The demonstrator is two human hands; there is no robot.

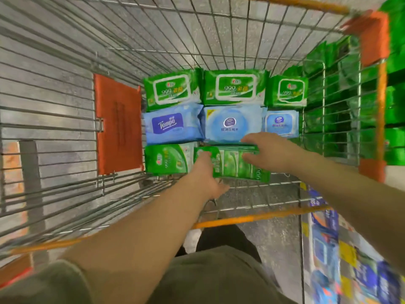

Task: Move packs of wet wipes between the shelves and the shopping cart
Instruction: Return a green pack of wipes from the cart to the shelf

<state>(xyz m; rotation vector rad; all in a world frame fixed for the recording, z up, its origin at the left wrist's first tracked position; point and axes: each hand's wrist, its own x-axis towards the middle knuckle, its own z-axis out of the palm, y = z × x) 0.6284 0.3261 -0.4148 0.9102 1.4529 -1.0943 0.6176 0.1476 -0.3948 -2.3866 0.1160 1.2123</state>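
Observation:
I look down into a wire shopping cart. Wet wipe packs lie in rows on its floor: three green packs at the far end, then a blue Tempo pack and two pale blue packs. In the near row, a green pack lies at the left, and beside it sits a stack of green packs. My left hand grips that stack's left end, thumb underneath. My right hand holds its right end, fingers over the far edge.
An orange plastic flap lies on the cart's left side, and an orange handle bar runs along its near edge. Shelves of green packs stand to the right. Blue packs fill a lower shelf at bottom right.

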